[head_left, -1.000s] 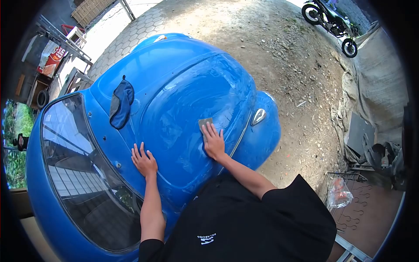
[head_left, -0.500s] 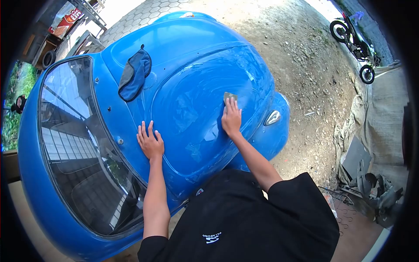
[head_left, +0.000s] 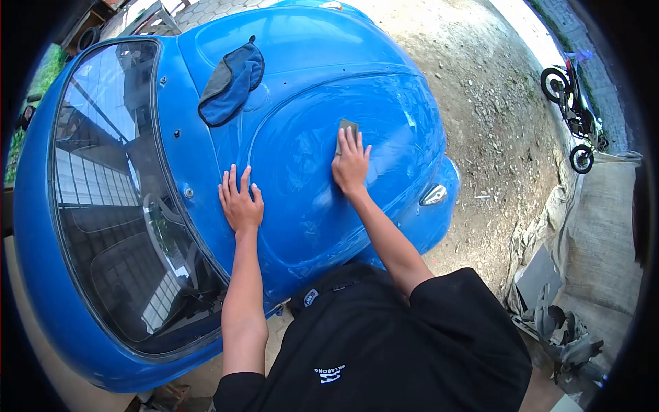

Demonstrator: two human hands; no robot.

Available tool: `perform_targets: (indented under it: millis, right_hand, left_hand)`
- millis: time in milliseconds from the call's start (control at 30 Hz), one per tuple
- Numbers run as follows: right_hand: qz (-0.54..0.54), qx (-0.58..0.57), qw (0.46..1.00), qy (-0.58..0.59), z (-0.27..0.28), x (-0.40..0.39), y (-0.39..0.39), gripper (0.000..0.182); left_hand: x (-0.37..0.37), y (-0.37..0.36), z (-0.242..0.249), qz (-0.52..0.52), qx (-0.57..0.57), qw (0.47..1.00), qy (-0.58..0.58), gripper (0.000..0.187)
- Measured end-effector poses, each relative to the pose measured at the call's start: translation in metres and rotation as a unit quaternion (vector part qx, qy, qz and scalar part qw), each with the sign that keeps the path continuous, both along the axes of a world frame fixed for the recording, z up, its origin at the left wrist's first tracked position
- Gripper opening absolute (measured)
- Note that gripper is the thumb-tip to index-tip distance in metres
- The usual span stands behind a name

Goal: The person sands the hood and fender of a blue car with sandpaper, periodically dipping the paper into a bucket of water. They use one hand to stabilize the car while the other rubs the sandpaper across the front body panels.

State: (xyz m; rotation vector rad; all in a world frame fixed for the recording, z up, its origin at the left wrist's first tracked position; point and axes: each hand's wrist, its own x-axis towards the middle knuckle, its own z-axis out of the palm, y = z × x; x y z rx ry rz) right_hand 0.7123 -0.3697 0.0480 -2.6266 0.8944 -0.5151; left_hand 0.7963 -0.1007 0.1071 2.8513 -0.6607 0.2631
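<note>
The blue hood (head_left: 295,199) of a rounded car shows wet-looking smears and swirl marks. My right hand (head_left: 351,163) presses a small grey-brown piece of sandpaper (head_left: 348,124) against it with flat fingers, which cover most of the piece. Resting palm down near the hood's edge by the windshield, my left hand (head_left: 241,206) has its fingers spread and holds nothing. A folded blue and grey cloth (head_left: 237,84) lies on the bodywork beyond my left hand.
The windshield (head_left: 117,199) is on the left, and a chrome-trimmed lamp (head_left: 434,195) sits on the fender at right. Gravelly ground (head_left: 480,103) lies past the car. A motorcycle (head_left: 573,113) stands at the far right, above a heap of scrap parts (head_left: 559,333).
My right hand has slid left across the hood with the sandpaper, toward the windshield side. My left hand stays flat on the car. The camera's view has shifted a little.
</note>
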Motion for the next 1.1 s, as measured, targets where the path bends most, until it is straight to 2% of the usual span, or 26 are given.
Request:
perform_targets:
  millis: [67, 100, 167, 233, 300, 333, 367, 467, 500, 600, 700, 733, 833, 900, 967, 1033, 1100]
  right_hand:
    - [0.202, -0.009, 0.979, -0.019, 0.019, -0.009, 0.054, 0.067]
    - [0.26, 0.016, 0.965, -0.02, 0.025, -0.017, 0.071, 0.067]
    - [0.333, -0.056, 0.941, 0.009, 0.031, -0.023, 0.06, 0.067]
    - [0.302, -0.078, 0.95, 0.018, 0.03, -0.015, 0.015, 0.065]
    - [0.088, -0.079, 0.992, 0.049, 0.015, -0.001, -0.037, 0.06]
    - [-0.034, 0.001, 0.998, 0.056, 0.007, 0.006, -0.062, 0.057]
    - [-0.158, 0.08, 0.982, 0.061, 0.0, 0.009, -0.076, 0.055]
    - [-0.07, -0.004, 0.997, 0.028, -0.015, 0.019, -0.058, 0.052]
    - [0.036, -0.029, 0.999, 0.015, -0.007, 0.017, -0.034, 0.056]
    - [0.28, 0.043, 0.959, -0.019, 0.016, 0.0, 0.025, 0.07]
    - [0.383, -0.039, 0.923, 0.022, 0.032, -0.003, -0.011, 0.07]
    - [0.317, -0.061, 0.945, 0.043, 0.022, 0.004, -0.026, 0.068]
    - [0.074, 0.052, 0.996, 0.026, 0.004, 0.041, -0.059, 0.053]
    - [0.038, 0.071, 0.996, -0.027, -0.007, 0.062, -0.039, 0.049]
    - [0.181, 0.047, 0.982, -0.042, 0.011, 0.053, 0.009, 0.054]
    - [0.322, 0.058, 0.945, -0.015, 0.029, 0.023, 0.061, 0.063]
    - [0.346, 0.034, 0.938, -0.003, 0.035, -0.016, 0.094, 0.067]
  left_hand:
    - [-0.005, 0.001, 0.0, 0.006, -0.005, 1.0, 0.006, 0.045]
    - [-0.004, 0.001, 0.0, 0.006, -0.007, 1.0, 0.007, 0.045]
    - [-0.001, 0.002, -0.001, 0.005, -0.008, 1.0, 0.005, 0.045]
    - [-0.002, 0.002, -0.003, 0.006, -0.006, 1.0, 0.005, 0.045]
    - [-0.002, 0.002, -0.002, 0.012, -0.001, 1.0, 0.005, 0.045]
    - [-0.002, 0.002, -0.002, 0.012, -0.002, 1.0, 0.005, 0.045]
    - [-0.002, 0.001, -0.001, 0.01, -0.004, 1.0, 0.004, 0.045]
    - [-0.002, 0.001, -0.004, 0.015, 0.0, 1.0, 0.008, 0.045]
    - [-0.002, 0.001, -0.003, 0.012, -0.005, 1.0, 0.007, 0.045]
    - [-0.002, 0.001, -0.001, 0.009, -0.013, 1.0, 0.005, 0.045]
    - [-0.002, 0.002, -0.002, 0.007, -0.013, 1.0, 0.004, 0.045]
    - [-0.001, 0.001, -0.003, 0.007, -0.014, 1.0, 0.002, 0.045]
    - [-0.003, 0.002, -0.002, 0.009, -0.012, 1.0, 0.002, 0.046]
    - [-0.004, 0.0, 0.0, 0.009, -0.013, 1.0, 0.006, 0.046]
    - [-0.003, 0.0, 0.002, 0.012, -0.015, 1.0, 0.012, 0.046]
    - [-0.004, 0.0, 0.003, 0.014, -0.016, 1.0, 0.015, 0.046]
    - [-0.003, -0.001, 0.003, 0.015, -0.019, 1.0, 0.016, 0.046]
